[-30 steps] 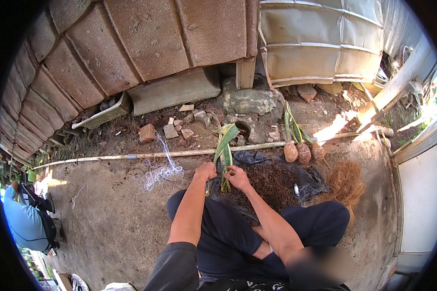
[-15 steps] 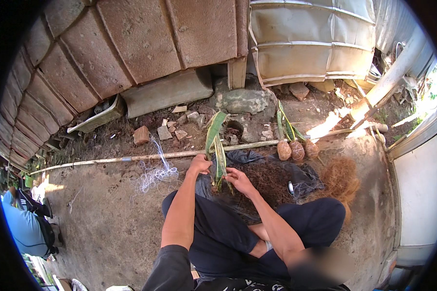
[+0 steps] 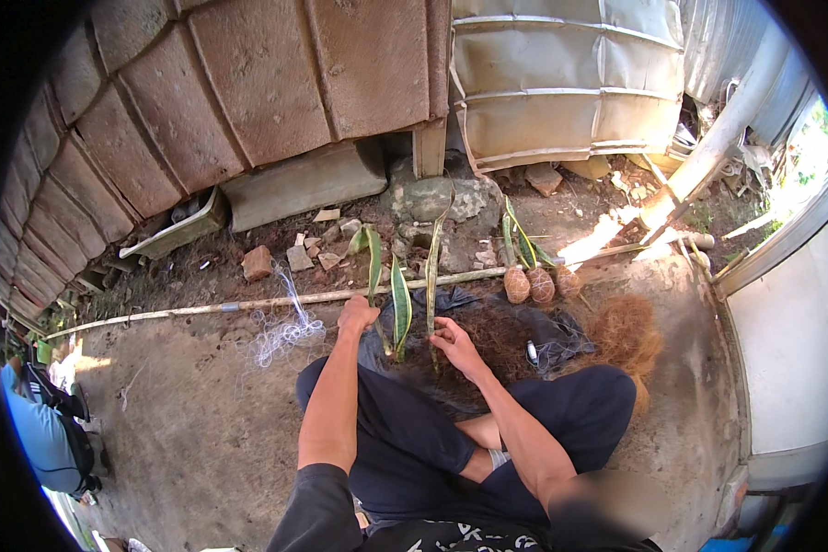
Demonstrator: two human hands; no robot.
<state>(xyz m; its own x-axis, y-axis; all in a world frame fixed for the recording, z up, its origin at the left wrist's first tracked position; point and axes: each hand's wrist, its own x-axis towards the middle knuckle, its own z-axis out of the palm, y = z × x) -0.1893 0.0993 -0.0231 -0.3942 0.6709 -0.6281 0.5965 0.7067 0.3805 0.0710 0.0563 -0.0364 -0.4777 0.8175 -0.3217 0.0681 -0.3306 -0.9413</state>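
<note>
My left hand (image 3: 357, 315) is closed round a variegated snake plant (image 3: 401, 308), green with yellow edges. One of its leaves bends over above the fist, and another stands free beside it. My right hand (image 3: 454, 346) pinches a separate narrow snake plant leaf (image 3: 432, 276) near its lower part, holding it upright. Both are over a black plastic sheet (image 3: 370, 354) in front of my crossed legs. Dark brown fibre (image 3: 492, 340) lies heaped on the sheet, right of my right hand. The lower ends of the leaves are hard to make out.
Three string-wrapped fibre balls (image 3: 542, 285), some with leaves, rest by a long pole (image 3: 340, 293). Loose coir (image 3: 624, 331) and a small white spool (image 3: 531, 350) lie to the right, tangled white string (image 3: 285, 336) to the left. A person in blue (image 3: 41, 432) is at far left.
My right hand has drawn one narrow leaf away to the right, apart from the plant in my left hand. The leaves stood close together before. The view has shifted slightly.
</note>
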